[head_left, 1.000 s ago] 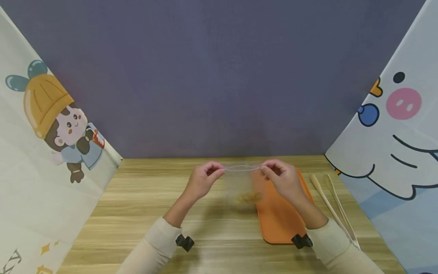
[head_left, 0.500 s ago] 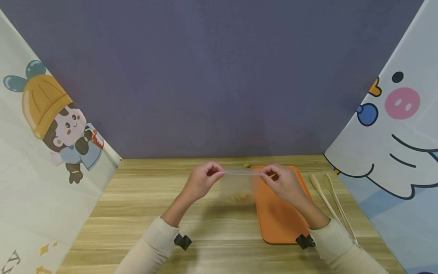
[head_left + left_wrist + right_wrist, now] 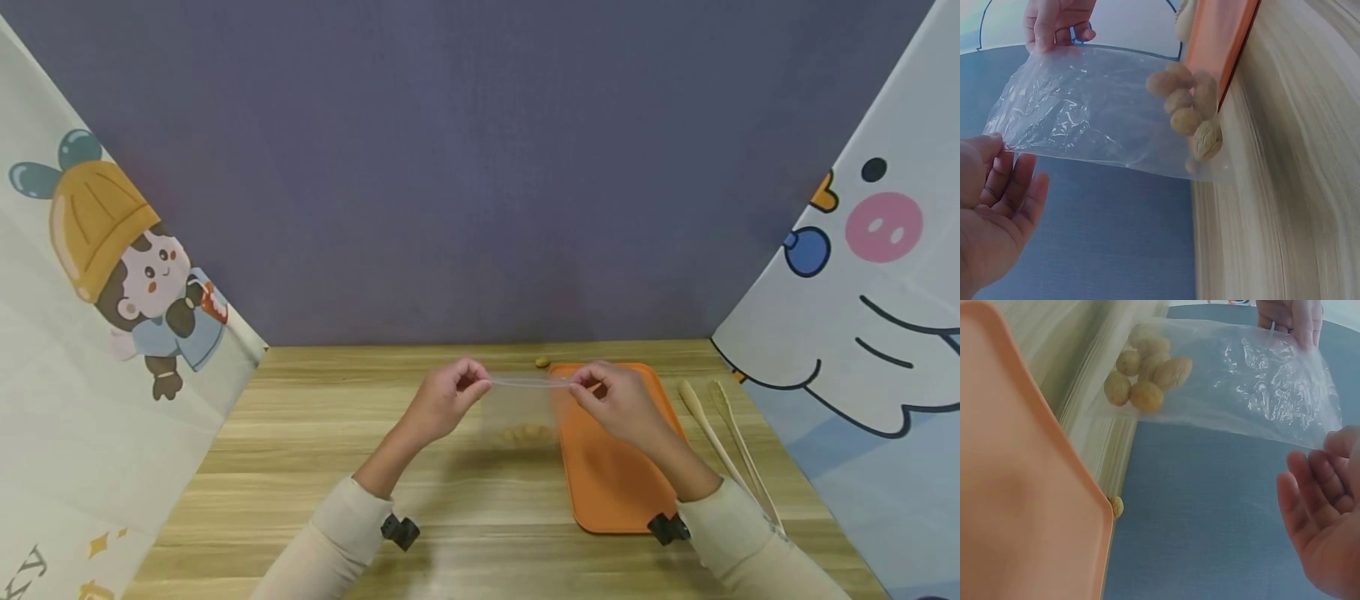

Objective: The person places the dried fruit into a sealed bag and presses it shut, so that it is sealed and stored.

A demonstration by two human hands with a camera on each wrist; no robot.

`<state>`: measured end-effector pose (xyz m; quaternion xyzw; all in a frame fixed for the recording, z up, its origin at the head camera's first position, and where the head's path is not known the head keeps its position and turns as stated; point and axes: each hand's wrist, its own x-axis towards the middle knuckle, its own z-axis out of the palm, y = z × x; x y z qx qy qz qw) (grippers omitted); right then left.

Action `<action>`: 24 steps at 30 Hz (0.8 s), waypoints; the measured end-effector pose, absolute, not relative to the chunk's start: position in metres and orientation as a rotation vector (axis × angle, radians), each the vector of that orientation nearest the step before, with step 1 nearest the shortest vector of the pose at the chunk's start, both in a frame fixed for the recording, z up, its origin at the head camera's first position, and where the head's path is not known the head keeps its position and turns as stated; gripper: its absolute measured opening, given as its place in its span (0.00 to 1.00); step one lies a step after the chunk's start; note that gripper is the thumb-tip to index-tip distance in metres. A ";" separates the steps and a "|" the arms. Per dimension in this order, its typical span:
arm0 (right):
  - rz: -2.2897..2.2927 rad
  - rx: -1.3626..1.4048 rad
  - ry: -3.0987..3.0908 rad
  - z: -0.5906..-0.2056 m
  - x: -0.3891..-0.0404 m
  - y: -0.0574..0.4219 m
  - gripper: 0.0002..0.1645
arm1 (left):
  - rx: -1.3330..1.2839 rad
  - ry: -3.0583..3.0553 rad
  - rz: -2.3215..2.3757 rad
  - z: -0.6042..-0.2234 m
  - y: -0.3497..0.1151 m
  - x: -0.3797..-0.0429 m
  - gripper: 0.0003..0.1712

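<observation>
A clear plastic zip bag [image 3: 517,408] hangs upright between the two hands, with several walnuts [image 3: 1208,140] gathered at its bottom. My left hand [image 3: 448,396] pinches one top corner between thumb and forefinger. At the opposite corner, the right hand [image 3: 615,400] pinches the bag's edge the same way. The bag's mouth is stretched nearly straight between them; whether the seal is closed I cannot tell. Both wrist views show the walnuts through the film, and the bag's lower right part overlaps the tray in the head view. A lone walnut [image 3: 542,362] lies on the table behind the bag.
An orange tray [image 3: 611,492] lies on the wooden table [image 3: 300,467] below the right forearm. To its right are wooden tongs [image 3: 738,442], partly covered by the right sleeve. A dark grey panel [image 3: 480,183] rises at the table's back edge, with printed panels at both sides.
Both hands have lowered slightly with the bag. Its mouth has gone from a slight gap to nearly flat, and the lone walnut behind it has come into view.
</observation>
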<state>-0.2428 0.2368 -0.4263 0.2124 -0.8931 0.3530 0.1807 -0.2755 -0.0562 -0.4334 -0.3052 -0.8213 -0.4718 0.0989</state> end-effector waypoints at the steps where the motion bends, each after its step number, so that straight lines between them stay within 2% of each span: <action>1: 0.999 0.599 -2.524 -0.426 -0.243 0.237 0.02 | -0.910 -2.432 -1.384 -0.434 -0.056 -0.275 0.02; 7: 1.002 0.607 -2.508 -0.427 -0.243 0.236 0.04 | -0.939 -2.433 -1.331 -0.433 -0.056 -0.275 0.02; 24: 1.125 0.564 -2.514 -0.431 -0.243 0.233 0.02 | -0.950 -2.474 -1.362 -0.439 -0.054 -0.273 0.03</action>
